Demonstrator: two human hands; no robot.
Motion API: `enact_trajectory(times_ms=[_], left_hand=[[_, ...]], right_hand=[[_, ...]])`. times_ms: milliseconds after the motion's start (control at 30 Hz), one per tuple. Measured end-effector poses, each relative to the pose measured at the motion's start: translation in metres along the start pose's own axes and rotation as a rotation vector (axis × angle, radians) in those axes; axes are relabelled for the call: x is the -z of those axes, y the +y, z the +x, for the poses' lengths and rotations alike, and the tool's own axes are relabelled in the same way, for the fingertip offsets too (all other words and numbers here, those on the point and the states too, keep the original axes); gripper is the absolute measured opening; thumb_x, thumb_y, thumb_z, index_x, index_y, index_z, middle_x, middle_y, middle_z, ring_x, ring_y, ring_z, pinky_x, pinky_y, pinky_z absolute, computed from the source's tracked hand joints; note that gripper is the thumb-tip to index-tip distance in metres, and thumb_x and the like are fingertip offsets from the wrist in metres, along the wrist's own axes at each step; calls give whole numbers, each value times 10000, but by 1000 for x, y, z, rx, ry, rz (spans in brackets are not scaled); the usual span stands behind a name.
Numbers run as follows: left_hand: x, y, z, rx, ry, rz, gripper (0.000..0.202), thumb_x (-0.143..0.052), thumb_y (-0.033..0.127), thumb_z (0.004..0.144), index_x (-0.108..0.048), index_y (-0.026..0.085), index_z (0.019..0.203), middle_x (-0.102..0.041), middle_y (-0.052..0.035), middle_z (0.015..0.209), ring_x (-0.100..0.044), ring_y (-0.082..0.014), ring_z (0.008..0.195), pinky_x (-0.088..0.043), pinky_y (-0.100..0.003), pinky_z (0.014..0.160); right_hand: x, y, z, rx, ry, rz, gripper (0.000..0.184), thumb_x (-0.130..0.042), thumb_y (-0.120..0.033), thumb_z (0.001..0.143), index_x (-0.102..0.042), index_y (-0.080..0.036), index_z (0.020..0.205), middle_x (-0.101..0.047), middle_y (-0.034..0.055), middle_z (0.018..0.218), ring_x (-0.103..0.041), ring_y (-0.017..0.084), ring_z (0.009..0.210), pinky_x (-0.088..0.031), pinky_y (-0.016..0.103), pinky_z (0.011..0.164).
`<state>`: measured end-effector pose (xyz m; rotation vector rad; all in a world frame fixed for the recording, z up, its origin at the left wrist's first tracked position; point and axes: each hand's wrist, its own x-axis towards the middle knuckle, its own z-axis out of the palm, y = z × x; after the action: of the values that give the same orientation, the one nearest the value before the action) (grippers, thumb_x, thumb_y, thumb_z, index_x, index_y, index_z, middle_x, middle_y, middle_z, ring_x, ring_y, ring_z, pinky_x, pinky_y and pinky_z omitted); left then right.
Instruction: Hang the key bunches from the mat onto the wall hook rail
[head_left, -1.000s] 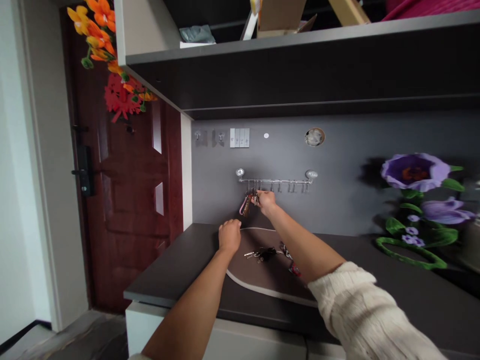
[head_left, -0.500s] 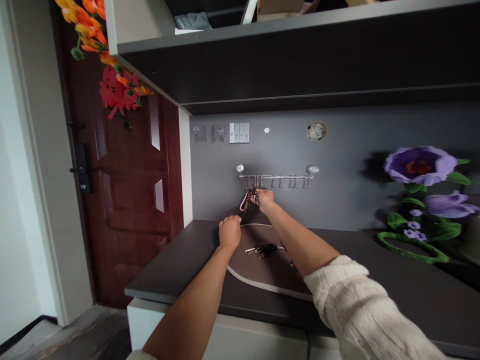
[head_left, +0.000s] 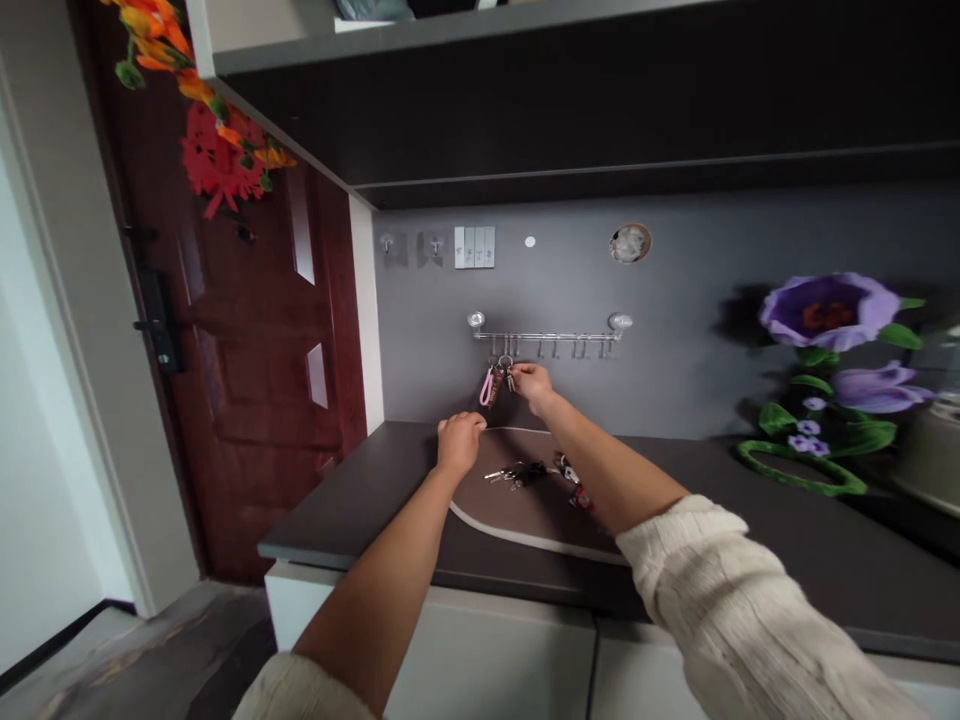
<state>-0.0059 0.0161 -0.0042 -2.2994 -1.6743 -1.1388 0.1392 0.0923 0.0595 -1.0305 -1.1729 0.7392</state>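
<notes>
A bunch of keys (head_left: pixel 511 380) on a metal ring hangs at the left end of the wall hook rail (head_left: pixel 547 337), with a pink loop strap (head_left: pixel 487 388) and a brown tag (head_left: pixel 496 388) beside it. My right hand (head_left: pixel 534 386) pinches the keys from the right, just below the hooks. Lower and to the left, my left hand (head_left: pixel 459 440) is closed, its fingers curled near the back of the mat; what they hold, if anything, is hidden. More keys (head_left: pixel 525 473) with a black fob lie on the brown mat (head_left: pixel 495 515), near a red keychain (head_left: pixel 579 497) partly behind my right forearm.
The mat lies on a dark countertop (head_left: pixel 337 500). A shelf (head_left: pixel 562 110) overhangs the wall. Purple flower decorations (head_left: pixel 829 315) stand at the right. To the left is a dark red door (head_left: pixel 255 400) with orange and red decorations. A switch panel (head_left: pixel 475 247) is above the rail.
The ring and pink strap now show plainly below the rail. My right fingers have shifted slightly right relative to them. The whole view has tipped down a little, revealing more of the red keychain.
</notes>
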Motion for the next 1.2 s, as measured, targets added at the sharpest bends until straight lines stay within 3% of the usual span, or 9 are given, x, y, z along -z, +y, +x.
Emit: enact_trajectory(times_ms=[333, 600, 700, 933, 1033, 1200], left_hand=[[0, 2, -3, -103, -111, -283, 177, -488, 269, 771, -642, 205, 831, -663, 10, 821, -565, -129, 796, -376, -243, 746], [0, 6, -9, -256, -249, -256, 181, -508, 265, 761, -654, 203, 849, -670, 0, 860, -570, -132, 826, -375, -247, 795], [-1, 6, -10, -287, -278, -243, 187, -506, 260, 762, -653, 209, 866, -665, -3, 913, -566, -137, 869, -369, -249, 812], [-6, 6, -11, -324, -355, -202, 201, -504, 284, 766, -652, 213, 881, -660, -5, 937, -555, -146, 909, -350, -260, 845], [-9, 5, -11, -350, -369, -183, 202, -500, 274, 767, -651, 209, 885, -659, -7, 929, -553, -146, 902, -357, -258, 829], [-11, 4, -12, -380, -338, -177, 190, -497, 266, 769, -658, 194, 840, -656, -18, 914, -551, -151, 895, -355, -269, 828]], right_hand=[[27, -1, -36, -58, -26, -44, 144, -558, -92, 673, -568, -143, 807, -597, -3, 698, -526, 63, 612, -425, 199, 633], [52, 16, -72, -1, -97, -160, 142, -550, -85, 691, -584, -142, 817, -626, 20, 727, -552, 90, 665, -438, 243, 697], [60, 22, -86, 64, -138, -281, 137, -563, -93, 689, -600, -147, 809, -633, 24, 729, -559, 103, 689, -436, 254, 719], [69, 26, -109, 292, -270, -798, 190, -537, -83, 718, -641, -166, 853, -662, 52, 847, -581, 152, 799, -403, 268, 787], [68, 27, -111, 349, -350, -894, 199, -524, -71, 724, -659, -176, 827, -667, 51, 868, -580, 167, 836, -389, 261, 800], [67, 29, -110, 327, -408, -933, 191, -550, -55, 695, -676, -177, 768, -670, 47, 831, -582, 174, 816, -382, 256, 790]])
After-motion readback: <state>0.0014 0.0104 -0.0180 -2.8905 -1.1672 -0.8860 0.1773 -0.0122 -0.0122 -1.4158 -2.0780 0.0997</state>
